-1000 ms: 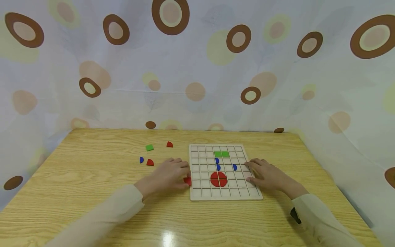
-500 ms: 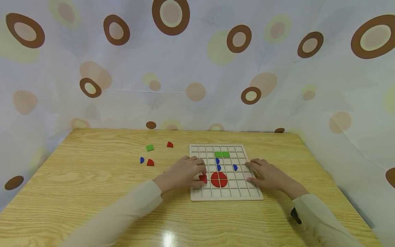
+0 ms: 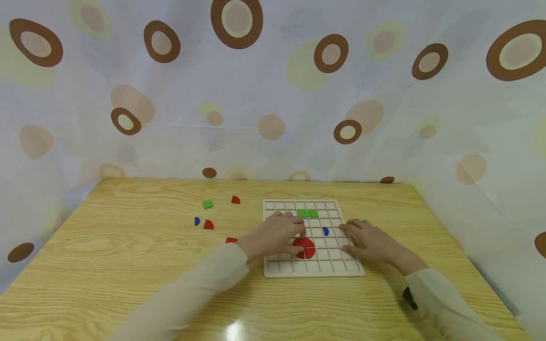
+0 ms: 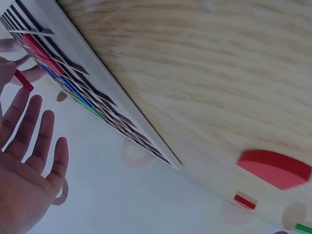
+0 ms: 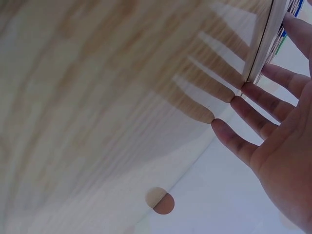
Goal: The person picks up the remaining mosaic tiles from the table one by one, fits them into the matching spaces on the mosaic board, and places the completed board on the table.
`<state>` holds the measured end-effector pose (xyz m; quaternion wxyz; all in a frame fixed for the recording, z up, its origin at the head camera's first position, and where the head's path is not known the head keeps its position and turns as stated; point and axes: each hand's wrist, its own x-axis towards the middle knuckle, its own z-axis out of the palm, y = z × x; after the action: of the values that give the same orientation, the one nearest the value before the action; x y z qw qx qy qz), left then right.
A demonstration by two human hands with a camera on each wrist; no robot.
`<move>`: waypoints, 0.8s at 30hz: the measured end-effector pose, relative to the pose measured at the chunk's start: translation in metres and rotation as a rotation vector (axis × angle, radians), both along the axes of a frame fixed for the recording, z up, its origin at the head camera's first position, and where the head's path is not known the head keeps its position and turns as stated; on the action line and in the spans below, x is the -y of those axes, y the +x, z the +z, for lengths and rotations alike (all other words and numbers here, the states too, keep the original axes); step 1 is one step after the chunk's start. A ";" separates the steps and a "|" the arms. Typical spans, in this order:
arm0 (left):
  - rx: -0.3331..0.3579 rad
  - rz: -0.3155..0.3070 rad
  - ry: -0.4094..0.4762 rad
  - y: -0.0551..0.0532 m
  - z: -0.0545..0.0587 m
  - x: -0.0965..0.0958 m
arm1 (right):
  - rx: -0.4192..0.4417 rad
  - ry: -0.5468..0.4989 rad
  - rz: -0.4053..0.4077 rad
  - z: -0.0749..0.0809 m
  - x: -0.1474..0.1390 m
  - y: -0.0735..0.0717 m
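My left hand (image 3: 277,234) is over the left half of the white gridded board (image 3: 313,273). Between its thumb and forefinger it pinches a red piece (image 4: 23,80), seen edge-on in the left wrist view. Below that hand, red quarter-circle pieces (image 3: 308,253) form a round on the board, partly covered by the thumb. Two green squares (image 3: 308,213) lie side by side near the top, and a blue half-circle (image 3: 326,231) lies right of the middle. Other blue pieces are mostly hidden behind the left fingers. My right hand (image 3: 367,241) rests at the board's right edge, fingers spread.
Left of the board, loose pieces lie on the wooden table (image 3: 128,246): a green square (image 3: 207,204), a blue half-circle (image 3: 197,221), and red quarter-circles (image 3: 236,200), one of them partly behind the left sleeve (image 3: 204,279). A patterned cloth (image 3: 273,151) hangs behind the table.
My left hand has moved right from the board's left edge to over the red round, carrying the red piece. A loose red piece behind it has come into view. The right hand stays put.
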<state>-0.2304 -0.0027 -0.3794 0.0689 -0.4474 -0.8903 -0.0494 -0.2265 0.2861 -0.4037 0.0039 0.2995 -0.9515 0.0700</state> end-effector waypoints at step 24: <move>0.042 -0.007 -0.079 -0.005 -0.007 -0.052 | 0.008 -0.017 0.000 -0.001 0.000 0.000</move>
<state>-0.2359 0.0498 -0.3868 0.0325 -0.4518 -0.8912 -0.0237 -0.2268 0.2858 -0.4046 0.0026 0.2989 -0.9510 0.0792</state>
